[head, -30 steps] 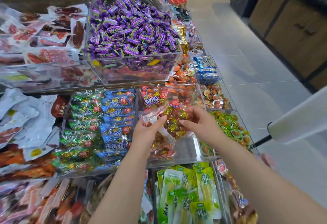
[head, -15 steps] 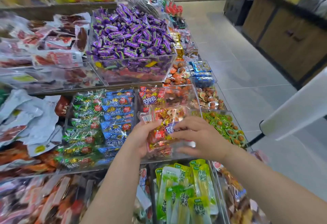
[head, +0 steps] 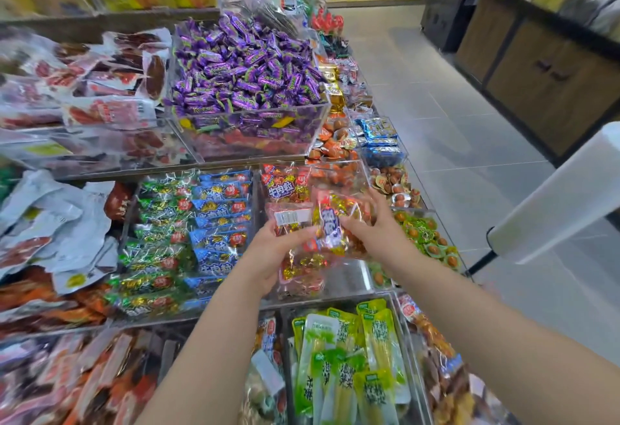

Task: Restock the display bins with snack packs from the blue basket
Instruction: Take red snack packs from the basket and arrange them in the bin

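Both hands hold clear snack packs of red-and-gold wrapped candies over a clear acrylic bin [head: 352, 278] in the middle row. My left hand [head: 268, 257] grips a pack with a white barcode label [head: 290, 216] from below. My right hand [head: 372, 226] grips a second pack with a blue-and-white label [head: 330, 223], its fingers curled round the pack's right side. More red packs [head: 285, 184] lie at the back of the same bin. The blue basket is out of sight.
A bin of blue and green packs [head: 201, 233] sits left of the hands. Purple candies [head: 245, 69] heap in a raised bin behind. Green pickle packs [head: 349, 350] lie in the near bin. A white roll on a stand [head: 553, 196] juts in at right, over the tiled aisle [head: 436, 116].
Both hands have lifted a little above the bin with the packs. The pack in my right hand has turned upright, showing its blue label. The camera has tilted up.
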Tool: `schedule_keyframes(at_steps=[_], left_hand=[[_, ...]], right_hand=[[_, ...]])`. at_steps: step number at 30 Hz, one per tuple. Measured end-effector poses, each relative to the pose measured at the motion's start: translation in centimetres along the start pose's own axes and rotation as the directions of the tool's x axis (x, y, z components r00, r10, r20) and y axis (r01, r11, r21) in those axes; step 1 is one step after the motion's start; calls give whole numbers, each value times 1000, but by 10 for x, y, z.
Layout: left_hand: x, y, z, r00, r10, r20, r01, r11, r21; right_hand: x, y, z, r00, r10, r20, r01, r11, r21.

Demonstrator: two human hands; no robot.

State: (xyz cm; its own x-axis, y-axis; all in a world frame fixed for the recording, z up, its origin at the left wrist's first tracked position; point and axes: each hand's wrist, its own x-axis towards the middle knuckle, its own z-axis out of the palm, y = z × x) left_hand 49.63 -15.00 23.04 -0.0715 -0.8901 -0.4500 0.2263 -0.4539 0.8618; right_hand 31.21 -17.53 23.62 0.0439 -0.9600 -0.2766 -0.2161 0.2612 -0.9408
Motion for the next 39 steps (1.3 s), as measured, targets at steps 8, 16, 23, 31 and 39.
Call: schedule_keyframes(at_steps=[8, 16, 23, 31, 39], left_hand=[[11, -13, -1, 985, 34, -166, 14, 961, 277], [25, 0, -2, 995, 85, -42, -56, 884, 464], [41, 2, -20, 926, 187, -326, -42, 913, 405], [49, -3, -29, 919, 167, -358, -33, 936, 350], [51, -13, -41, 931, 101, -350, 23, 942, 333]], right_hand=[[0, 13, 8, 970, 238, -52, -244, 955, -171], [27, -13, -7, 869, -182, 460, 492, 412, -767], [67, -13, -25, 943, -66, 327, 312, 518, -796], [108, 34, 30, 940, 138, 313, 313, 25, -949], [128, 91, 38, 952, 160, 260, 266, -14, -964]])
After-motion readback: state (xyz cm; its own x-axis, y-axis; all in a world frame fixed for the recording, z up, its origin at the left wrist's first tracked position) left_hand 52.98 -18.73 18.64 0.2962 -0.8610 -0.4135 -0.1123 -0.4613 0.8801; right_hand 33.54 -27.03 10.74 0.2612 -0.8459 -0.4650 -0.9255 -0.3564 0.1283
